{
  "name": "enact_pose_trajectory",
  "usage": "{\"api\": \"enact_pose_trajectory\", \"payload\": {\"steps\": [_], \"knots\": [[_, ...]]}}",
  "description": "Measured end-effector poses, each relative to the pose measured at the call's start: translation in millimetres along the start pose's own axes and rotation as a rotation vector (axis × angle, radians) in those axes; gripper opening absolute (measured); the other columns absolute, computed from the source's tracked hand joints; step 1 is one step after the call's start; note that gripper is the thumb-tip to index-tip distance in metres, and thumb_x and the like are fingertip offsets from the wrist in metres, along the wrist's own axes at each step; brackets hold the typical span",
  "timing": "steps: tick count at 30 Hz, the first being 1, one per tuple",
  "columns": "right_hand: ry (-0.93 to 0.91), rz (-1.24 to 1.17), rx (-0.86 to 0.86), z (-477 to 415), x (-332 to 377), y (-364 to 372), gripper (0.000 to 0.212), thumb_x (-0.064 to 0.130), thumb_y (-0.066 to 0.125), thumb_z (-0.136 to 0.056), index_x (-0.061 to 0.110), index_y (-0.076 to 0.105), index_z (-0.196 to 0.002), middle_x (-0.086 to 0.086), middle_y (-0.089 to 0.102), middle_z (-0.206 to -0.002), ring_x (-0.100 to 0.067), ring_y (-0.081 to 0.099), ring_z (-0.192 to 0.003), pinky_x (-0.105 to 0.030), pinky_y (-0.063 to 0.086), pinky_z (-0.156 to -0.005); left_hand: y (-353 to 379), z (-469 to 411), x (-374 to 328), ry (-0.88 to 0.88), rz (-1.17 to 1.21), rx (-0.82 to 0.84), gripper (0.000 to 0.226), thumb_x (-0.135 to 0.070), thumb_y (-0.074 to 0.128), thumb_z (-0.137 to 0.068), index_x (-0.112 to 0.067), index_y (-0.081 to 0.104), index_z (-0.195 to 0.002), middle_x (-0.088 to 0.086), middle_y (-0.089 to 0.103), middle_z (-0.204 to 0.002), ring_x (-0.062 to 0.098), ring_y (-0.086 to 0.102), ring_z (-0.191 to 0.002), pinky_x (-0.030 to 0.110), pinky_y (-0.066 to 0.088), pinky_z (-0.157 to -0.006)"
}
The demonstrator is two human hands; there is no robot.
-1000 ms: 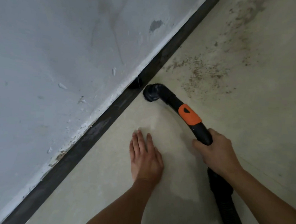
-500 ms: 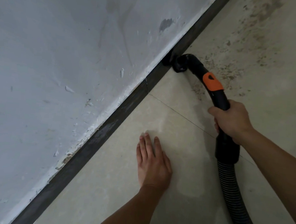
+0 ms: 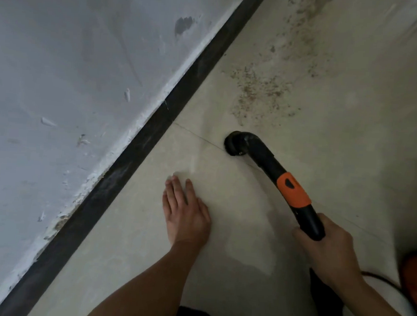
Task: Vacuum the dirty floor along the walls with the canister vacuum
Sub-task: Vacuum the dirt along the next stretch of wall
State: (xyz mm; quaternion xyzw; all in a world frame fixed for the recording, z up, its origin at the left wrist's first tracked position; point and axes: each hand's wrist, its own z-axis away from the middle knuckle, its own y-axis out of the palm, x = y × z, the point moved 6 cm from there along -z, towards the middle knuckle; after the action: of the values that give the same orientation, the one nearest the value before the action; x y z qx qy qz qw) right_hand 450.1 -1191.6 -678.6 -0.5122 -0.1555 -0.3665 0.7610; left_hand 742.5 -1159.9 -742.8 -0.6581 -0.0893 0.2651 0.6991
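My right hand (image 3: 329, 248) grips the black vacuum wand (image 3: 275, 169) just below its orange collar (image 3: 293, 192). The wand's round brush nozzle (image 3: 236, 145) sits on the beige tile floor (image 3: 350, 142), on a tile joint, a short way out from the dark baseboard (image 3: 155, 130). Brown dirt specks (image 3: 258, 90) lie on the floor beyond the nozzle. My left hand (image 3: 187, 212) rests flat on the floor, fingers straight, left of the wand. The hose below my right hand is mostly hidden by my arm.
A scuffed white wall (image 3: 73, 76) with chipped plaster runs diagonally on the left above the baseboard. An orange part of the canister vacuum (image 3: 415, 275) and a thin cord (image 3: 380, 278) show at the right edge. More dirt (image 3: 304, 14) trails toward the top.
The nozzle was pushed up against the baseboard half a second ago and has now come back toward me and away from the wall. My left hand stays flat on the floor.
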Motion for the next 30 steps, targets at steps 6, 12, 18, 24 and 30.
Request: {"api": "enact_pose_trajectory", "payload": {"steps": [6, 12, 18, 24, 30], "knots": [[0.139, -0.043, -0.230, 16.5, -49.2, -43.6, 0.020, 0.018, 0.075, -0.075, 0.016, 0.057, -0.066, -0.006, 0.055, -0.049, -0.028, 0.054, -0.047, -0.037, 0.048, -0.049, -1.1, 4.2, -3.1, 0.017, -0.012, 0.005, 0.063, -0.036, 0.015, -0.096, -0.005, 0.029, -0.149, 0.024, 0.014, -0.158, 0.036, 0.008, -0.148, 0.043, 0.003, -0.121], [-0.007, -0.059, -0.154, -24.7, 4.6, -17.7, 0.018, 0.023, 0.072, -0.075, 0.017, 0.056, -0.069, -0.007, 0.058, -0.056, -0.021, 0.054, -0.047, -0.029, 0.043, -0.045, 1.2, 7.0, -6.7, 0.011, -0.027, 0.001, 0.061, -0.036, 0.018, -0.097, -0.006, 0.029, -0.149, 0.023, 0.015, -0.158, 0.035, 0.009, -0.147, 0.043, 0.003, -0.121], [-0.106, 0.034, -0.088, -54.7, 50.7, 8.1, 0.019, 0.027, 0.072, -0.078, 0.022, 0.054, -0.074, -0.003, 0.059, -0.064, -0.020, 0.058, -0.057, -0.026, 0.036, -0.047, 3.6, 8.5, -6.3, 0.028, -0.033, 0.002, 0.059, -0.034, 0.022, -0.098, -0.005, 0.030, -0.149, 0.024, 0.016, -0.158, 0.036, 0.010, -0.147, 0.045, 0.007, -0.121], [-0.144, 0.061, -0.141, -76.6, 87.9, 22.3, 0.019, 0.026, 0.069, -0.080, 0.014, 0.055, -0.083, -0.001, 0.054, -0.066, -0.014, 0.051, -0.055, -0.024, 0.031, -0.046, 2.9, 4.9, -5.0, 0.017, -0.053, 0.006, 0.058, -0.033, 0.025, -0.098, -0.005, 0.032, -0.148, 0.024, 0.016, -0.158, 0.036, 0.010, -0.147, 0.044, 0.005, -0.121], [-0.060, -0.054, -0.059, -47.2, 45.1, 11.0, 0.017, 0.023, 0.072, -0.076, 0.017, 0.056, -0.072, -0.004, 0.058, -0.061, -0.021, 0.054, -0.051, -0.026, 0.041, -0.046, -0.6, 1.7, 1.6, 0.009, -0.056, 0.007, 0.060, -0.036, 0.020, -0.099, -0.007, 0.025, -0.151, 0.021, 0.010, -0.160, 0.033, 0.003, -0.149, 0.042, 0.001, -0.121]]}}
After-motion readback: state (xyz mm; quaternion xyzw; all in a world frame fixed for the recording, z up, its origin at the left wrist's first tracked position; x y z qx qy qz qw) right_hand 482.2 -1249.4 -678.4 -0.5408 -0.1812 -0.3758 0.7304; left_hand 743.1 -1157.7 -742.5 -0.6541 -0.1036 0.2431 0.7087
